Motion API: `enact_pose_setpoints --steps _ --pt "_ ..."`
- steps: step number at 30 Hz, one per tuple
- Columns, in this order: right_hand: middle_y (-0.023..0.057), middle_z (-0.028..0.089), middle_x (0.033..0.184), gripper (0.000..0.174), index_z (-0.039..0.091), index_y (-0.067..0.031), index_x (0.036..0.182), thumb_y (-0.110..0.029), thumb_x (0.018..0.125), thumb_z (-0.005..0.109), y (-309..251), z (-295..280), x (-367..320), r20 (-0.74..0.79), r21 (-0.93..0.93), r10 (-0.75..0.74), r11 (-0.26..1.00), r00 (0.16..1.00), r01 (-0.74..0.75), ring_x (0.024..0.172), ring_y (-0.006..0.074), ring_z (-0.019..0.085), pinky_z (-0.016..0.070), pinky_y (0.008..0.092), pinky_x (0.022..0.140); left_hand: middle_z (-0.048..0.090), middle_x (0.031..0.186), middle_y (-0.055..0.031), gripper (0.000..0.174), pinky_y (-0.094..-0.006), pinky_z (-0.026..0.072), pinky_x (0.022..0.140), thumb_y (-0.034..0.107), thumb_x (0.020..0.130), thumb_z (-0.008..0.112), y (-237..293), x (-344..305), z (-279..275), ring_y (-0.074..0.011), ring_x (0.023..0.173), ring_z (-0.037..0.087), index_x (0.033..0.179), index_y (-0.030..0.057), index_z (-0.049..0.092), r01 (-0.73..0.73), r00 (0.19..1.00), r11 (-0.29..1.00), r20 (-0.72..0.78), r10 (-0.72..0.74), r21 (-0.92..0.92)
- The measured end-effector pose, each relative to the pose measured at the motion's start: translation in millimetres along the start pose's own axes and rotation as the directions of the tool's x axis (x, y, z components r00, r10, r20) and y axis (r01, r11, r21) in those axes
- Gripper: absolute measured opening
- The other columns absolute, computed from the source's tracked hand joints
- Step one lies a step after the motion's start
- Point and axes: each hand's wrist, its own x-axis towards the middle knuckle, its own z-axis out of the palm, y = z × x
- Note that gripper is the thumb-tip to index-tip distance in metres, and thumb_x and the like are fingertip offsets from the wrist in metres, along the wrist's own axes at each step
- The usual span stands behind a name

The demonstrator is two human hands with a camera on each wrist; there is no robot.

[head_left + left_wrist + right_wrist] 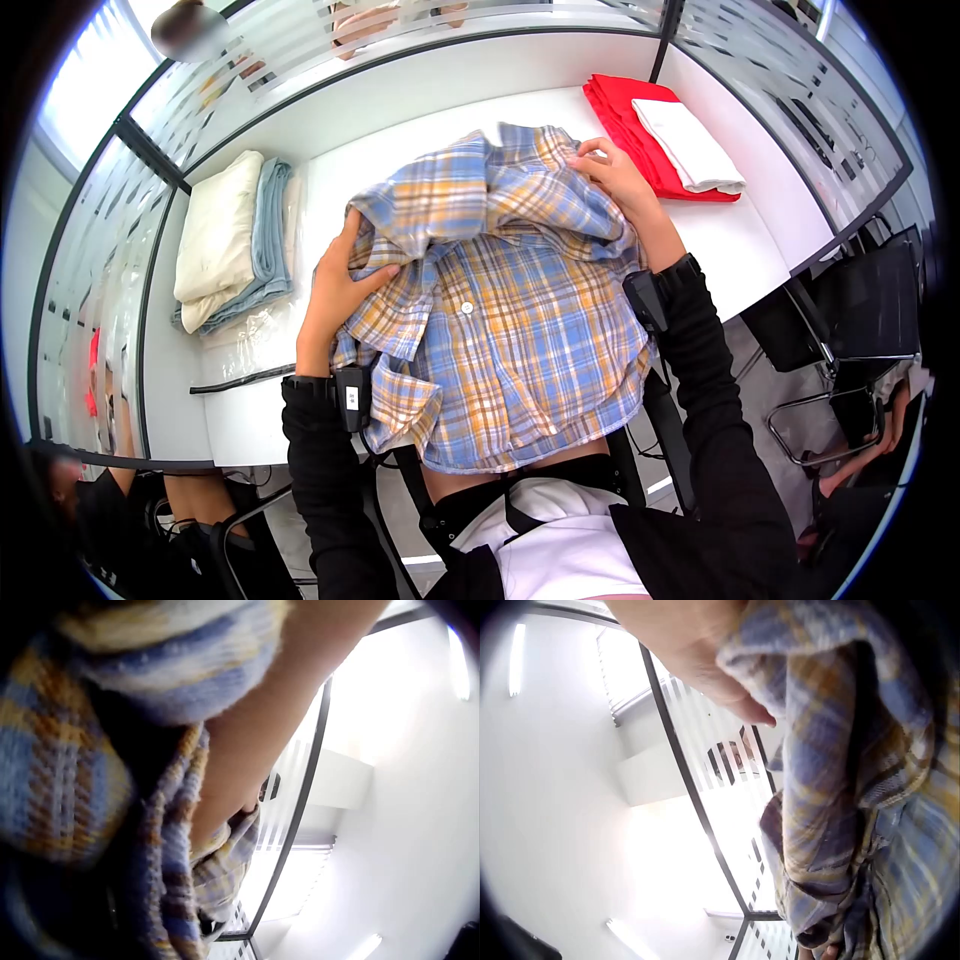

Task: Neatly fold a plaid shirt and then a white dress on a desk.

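A blue, yellow and white plaid shirt (520, 330) spreads over the front of the white table, its hem hanging past the near edge. My left hand (343, 282) grips the bunched cloth on the shirt's left side, thumb over the fabric. At the upper right, my right hand (618, 178) pinches the shirt near its top between thumb and fingers. The upper part is lifted and folded loosely between both hands. Close up in the left wrist view, a plaid fold (172, 847) covers much of that hand. Raised plaid fabric (821, 765) hangs beside the right hand in its wrist view.
Folded cream cloth (215, 235) and light blue cloth (270, 225) are stacked at the left, beside clear plastic (245, 335). Red folded cloth (610, 105) with a white piece (690, 145) on it lies back right. Low partition walls (420, 85) enclose the table.
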Motion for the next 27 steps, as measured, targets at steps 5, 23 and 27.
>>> enact_pose_setpoints --steps 5,23,27 --pt "0.0018 0.059 0.079 0.024 0.059 -0.0067 0.099 -0.021 0.08 0.064 -12 3 -11 0.273 -0.079 -0.139 0.983 0.952 0.166 0.077 0.009 0.054 0.0422 0.0231 0.068 0.049 0.123 -0.0177 0.086 -0.0351 0.0422 0.091 0.015 0.068 0.073 20 2 -1 -0.0262 0.111 0.05 0.138 0.0089 0.024 0.011 0.997 0.955 -0.064 -0.031 -0.296" --pt "-0.001 0.064 0.08 0.021 0.067 -0.0068 0.077 -0.005 0.056 0.066 -23 -13 -19 0.661 -0.427 -0.054 0.793 0.748 0.435 0.062 0.0104 0.049 0.0373 0.0257 0.056 0.052 0.059 -0.0054 0.023 -0.033 0.0351 0.079 0.024 0.08 0.062 -21 6 -6 -0.0203 0.058 0.052 0.086 0.002 0.056 -0.069 0.967 0.941 -0.209 0.144 0.33" --pt "0.0088 0.058 0.068 0.015 0.06 -0.0038 0.066 0.004 0.06 0.049 -21 -5 -9 0.254 -0.58 -0.416 0.657 0.873 0.482 0.069 0.0216 0.055 0.0413 0.0304 0.059 0.048 0.056 -0.0096 0.025 -0.0422 0.0265 0.09 0.024 0.082 0.059 -10 8 -8 -0.0271 0.06 0.051 0.093 0.0036 0.05 -0.086 0.976 0.95 -0.168 0.142 0.302"
